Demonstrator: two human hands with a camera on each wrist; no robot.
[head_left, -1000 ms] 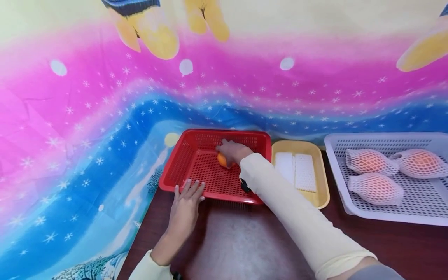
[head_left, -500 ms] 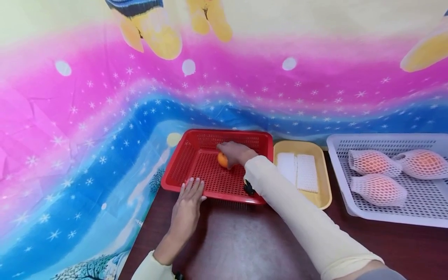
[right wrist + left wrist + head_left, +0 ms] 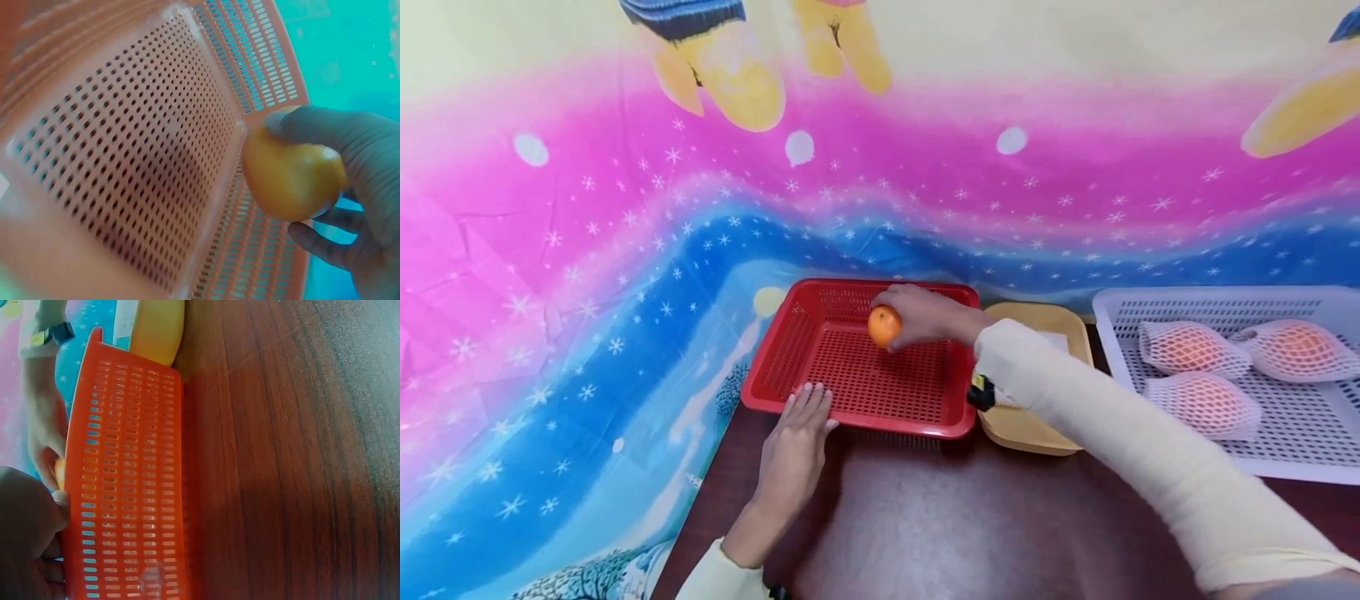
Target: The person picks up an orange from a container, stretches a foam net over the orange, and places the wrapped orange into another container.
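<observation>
My right hand (image 3: 913, 315) grips an orange (image 3: 884, 326) over the red basket (image 3: 861, 421). In the right wrist view, the thumb lies along one side of the orange (image 3: 284, 172) and the fingers reach round the other. The perforated basket floor (image 3: 144, 144) shows beside it, with a dark shadow on it. My left hand (image 3: 793, 450) rests on the basket's near left rim with its fingers laid straight over it. In the left wrist view, that hand's thumb (image 3: 60, 509) touches the rim of the basket (image 3: 125, 481).
A yellow tray (image 3: 1037, 442) with white foam nets stands right of the red basket, partly behind my right sleeve. Further right is a white basket (image 3: 1300, 458) with several fruits in foam nets (image 3: 1202, 404). A patterned cloth (image 3: 880, 167) hangs behind the dark wooden table (image 3: 925, 517).
My right hand has lifted the orange up from the basket floor, and its forearm has swung right across the yellow tray. My left hand stays on the rim.
</observation>
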